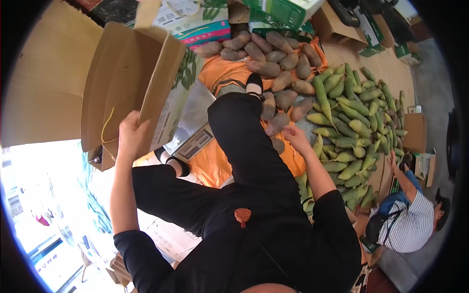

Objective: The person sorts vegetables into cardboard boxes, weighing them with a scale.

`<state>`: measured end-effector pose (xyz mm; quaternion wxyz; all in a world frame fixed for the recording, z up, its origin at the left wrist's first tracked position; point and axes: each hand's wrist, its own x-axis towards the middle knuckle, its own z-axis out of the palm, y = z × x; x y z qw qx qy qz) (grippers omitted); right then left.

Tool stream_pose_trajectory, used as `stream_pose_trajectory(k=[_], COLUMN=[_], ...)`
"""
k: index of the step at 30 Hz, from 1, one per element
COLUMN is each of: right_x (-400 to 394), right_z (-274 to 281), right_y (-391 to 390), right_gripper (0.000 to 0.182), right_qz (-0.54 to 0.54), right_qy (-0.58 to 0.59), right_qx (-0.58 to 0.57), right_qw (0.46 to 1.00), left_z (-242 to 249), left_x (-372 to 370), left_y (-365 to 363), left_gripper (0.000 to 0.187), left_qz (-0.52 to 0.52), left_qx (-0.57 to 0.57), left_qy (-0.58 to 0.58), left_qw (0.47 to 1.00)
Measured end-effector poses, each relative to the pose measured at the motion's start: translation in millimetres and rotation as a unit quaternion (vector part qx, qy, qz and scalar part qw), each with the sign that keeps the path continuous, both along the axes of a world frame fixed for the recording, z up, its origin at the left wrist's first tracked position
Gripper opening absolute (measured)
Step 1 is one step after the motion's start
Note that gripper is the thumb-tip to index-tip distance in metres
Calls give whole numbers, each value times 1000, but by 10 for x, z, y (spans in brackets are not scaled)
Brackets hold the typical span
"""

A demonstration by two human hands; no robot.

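My left hand (134, 134) grips the near edge of an open cardboard box (155, 80), fingers wrapped over its wall. The box has green leaf print outside, and a yellow cord handle (107, 126) shows inside it. Beside it, partly covered by the box, is a silver platform scale (194, 141) with a display panel. My right hand (297, 139) hovers near brownish-purple root vegetables (278, 123), with nothing visible in its partly spread fingers. To its right is a big heap of long green radishes (349, 122).
An orange sheet (212, 163) lies under the roots. Printed cartons (278, 10) and cardboard boxes (337, 24) stand at the back. Another person in a striped shirt (408, 224) reaches toward the radish heap at right. My knees flank the scale.
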<state>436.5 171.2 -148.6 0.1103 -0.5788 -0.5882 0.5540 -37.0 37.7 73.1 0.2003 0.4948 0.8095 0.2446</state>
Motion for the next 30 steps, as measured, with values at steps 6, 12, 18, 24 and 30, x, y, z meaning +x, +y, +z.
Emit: stream_pose_trajectory(k=[6, 12, 18, 24, 30], right_x=[148, 151, 265, 746, 1172], right_z=[-278, -541, -1102, -1131, -817], right_y=[-57, -42, -243, -558, -785], right_gripper=[33, 29, 31, 35, 32], right_qz=[43, 47, 36, 40, 171], right_qy=[-58, -160, -191, -267, -415], right_qx=[42, 99, 44, 11, -92], right_qw=[997, 981, 980, 963, 889], left_z=[-449, -456, -436, -753, -797], left_x=[27, 249, 454, 474, 453], left_y=[-320, -322, -207, -228, -217], left_gripper=[17, 21, 43, 38, 23], left_qz=[-90, -139, -125, -44, -24], left_qx=[-49, -131, -151, -154, -156], left_qy=[12, 47, 102, 72, 72], left_qw=[995, 981, 975, 984, 985])
